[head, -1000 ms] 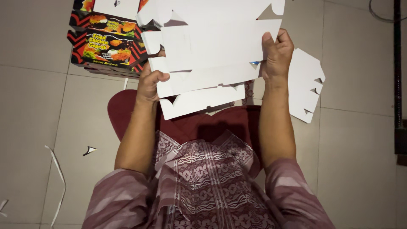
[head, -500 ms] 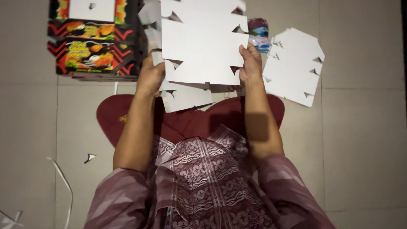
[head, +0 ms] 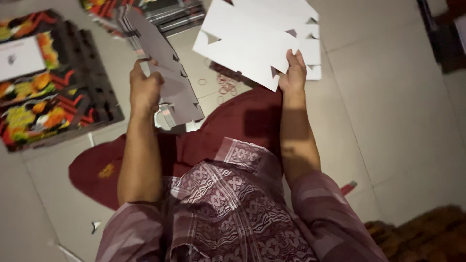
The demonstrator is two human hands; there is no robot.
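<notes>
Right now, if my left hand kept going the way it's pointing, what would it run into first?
Probably the fanned stack of printed cartons on the floor ahead of the left hand, which grips a grey bundle of flat cardboard blanks. Depth is unclear from above.

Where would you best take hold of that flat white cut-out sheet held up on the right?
Probably the plain lower edge of the white cardboard sheet, from below, where the right hand pinches it: the sheet is thin and flat, and its other edges carry notches and tabs.

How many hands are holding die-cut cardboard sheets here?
2. The left hand grips a grey, shadowed stack of die-cut cardboard sheets; the right hand holds white die-cut cardboard sheets raised. No other hands visible.
</notes>
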